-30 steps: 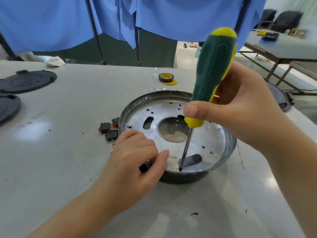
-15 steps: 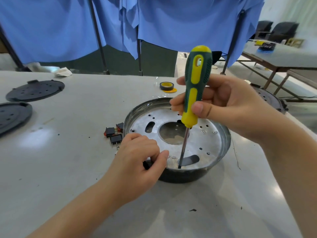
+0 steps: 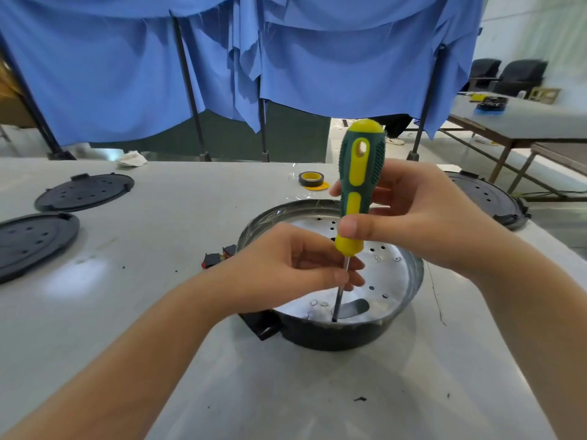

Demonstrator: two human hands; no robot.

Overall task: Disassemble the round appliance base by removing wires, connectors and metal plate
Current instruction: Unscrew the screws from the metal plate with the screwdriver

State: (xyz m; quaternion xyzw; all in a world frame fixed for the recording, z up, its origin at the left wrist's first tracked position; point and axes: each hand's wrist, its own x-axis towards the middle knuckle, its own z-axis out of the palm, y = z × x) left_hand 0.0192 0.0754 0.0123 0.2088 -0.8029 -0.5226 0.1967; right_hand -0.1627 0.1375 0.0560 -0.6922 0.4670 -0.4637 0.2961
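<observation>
The round black appliance base (image 3: 409, 290) sits on the table with a perforated silver metal plate (image 3: 386, 274) inside it. A green and yellow screwdriver (image 3: 357, 192) stands nearly upright, its tip at the plate's near edge beside an oval slot. My right hand (image 3: 422, 217) grips the handle. My left hand (image 3: 292, 268) pinches the steel shaft just below the handle. A black tab (image 3: 265, 323) sticks out of the base's near left side. No wires show inside the base.
Small black and red switch parts (image 3: 219, 257) lie left of the base. Two black round covers (image 3: 84, 192) (image 3: 31, 239) rest at far left, another black round part (image 3: 486, 198) at right. A roll of tape (image 3: 311, 179) sits behind. Blue cloth hangs at the back.
My left hand left the base's near rim and rose to pinch the screwdriver shaft. The screwdriver stands more upright, and the black tab that the hand covered now shows.
</observation>
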